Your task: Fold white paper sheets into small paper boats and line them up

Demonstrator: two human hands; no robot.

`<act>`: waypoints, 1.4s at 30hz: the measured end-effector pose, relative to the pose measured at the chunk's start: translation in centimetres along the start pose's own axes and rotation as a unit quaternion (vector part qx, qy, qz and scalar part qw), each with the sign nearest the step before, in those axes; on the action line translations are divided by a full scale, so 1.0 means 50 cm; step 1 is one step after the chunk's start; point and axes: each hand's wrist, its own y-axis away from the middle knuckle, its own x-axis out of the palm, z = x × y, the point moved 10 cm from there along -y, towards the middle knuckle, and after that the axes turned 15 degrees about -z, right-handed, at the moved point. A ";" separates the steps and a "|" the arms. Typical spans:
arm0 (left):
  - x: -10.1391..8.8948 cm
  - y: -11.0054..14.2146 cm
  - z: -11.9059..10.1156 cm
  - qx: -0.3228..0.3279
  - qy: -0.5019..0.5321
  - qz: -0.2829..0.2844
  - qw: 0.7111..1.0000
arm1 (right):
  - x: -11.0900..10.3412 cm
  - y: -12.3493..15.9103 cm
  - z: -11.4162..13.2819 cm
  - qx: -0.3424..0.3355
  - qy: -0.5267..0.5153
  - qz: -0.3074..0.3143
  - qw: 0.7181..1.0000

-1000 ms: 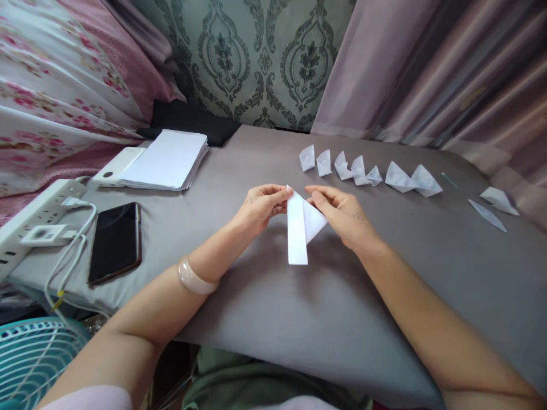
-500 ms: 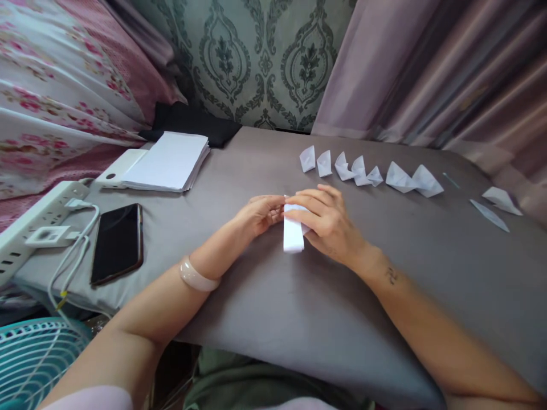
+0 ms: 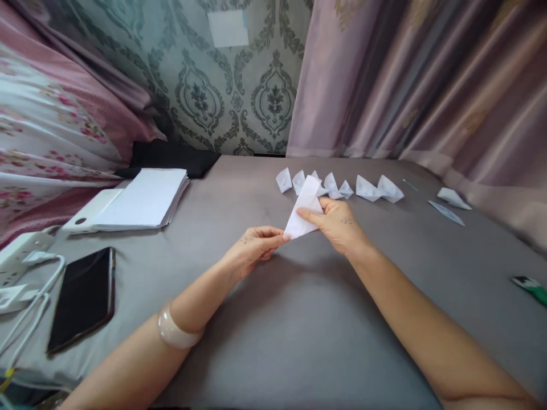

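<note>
A folded piece of white paper (image 3: 304, 209) is held up over the grey cloth between my two hands. My left hand (image 3: 256, 246) pinches its lower left corner between thumb and finger. On the right side, my right hand (image 3: 335, 222) grips the paper, thumb across the front and fingers hidden behind. The paper narrows to a point at the left hand, and a strip sticks up at the top. Behind it, a row of folded white paper shapes (image 3: 368, 188) stands on the cloth, one partly covered by the held paper.
To the left lie a stack of white paper (image 3: 137, 199), a black phone (image 3: 83, 299) and a white power strip (image 3: 17, 253) with cables. On the right are a thin cotton swab (image 3: 410, 184), more folded paper (image 3: 453, 198) and a green object (image 3: 532, 287) at the edge.
The paper has been lifted and turned from an upright strip to a slanted, pointed shape. My left hand now pinches its corner, and my right hand has shifted to its side. The view has tilted up.
</note>
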 end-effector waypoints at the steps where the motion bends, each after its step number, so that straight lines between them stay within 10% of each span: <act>1: -0.001 -0.001 0.003 0.007 -0.014 -0.013 1.000 | 0.001 -0.003 -0.009 0.014 -0.013 0.004 1.000; 11: 0.015 -0.001 0.009 0.011 -0.083 0.061 0.995 | 0.007 -0.006 -0.046 0.053 0.037 0.039 0.997; 15: -0.022 -0.018 -0.049 0.102 0.041 -0.012 0.994 | 0.034 0.028 -0.038 0.021 0.116 0.080 0.990; 24: -0.048 -0.011 -0.084 0.168 0.144 -0.064 0.973 | 0.054 0.074 0.005 -0.106 0.295 0.053 0.948; 35: -0.062 0.020 -0.120 0.249 0.133 -0.126 0.951 | 0.038 0.106 0.083 -0.278 0.201 -0.063 0.937; 42: -0.065 0.025 -0.113 0.224 0.151 -0.143 0.952 | 0.062 0.159 0.127 -0.443 0.258 -0.080 0.855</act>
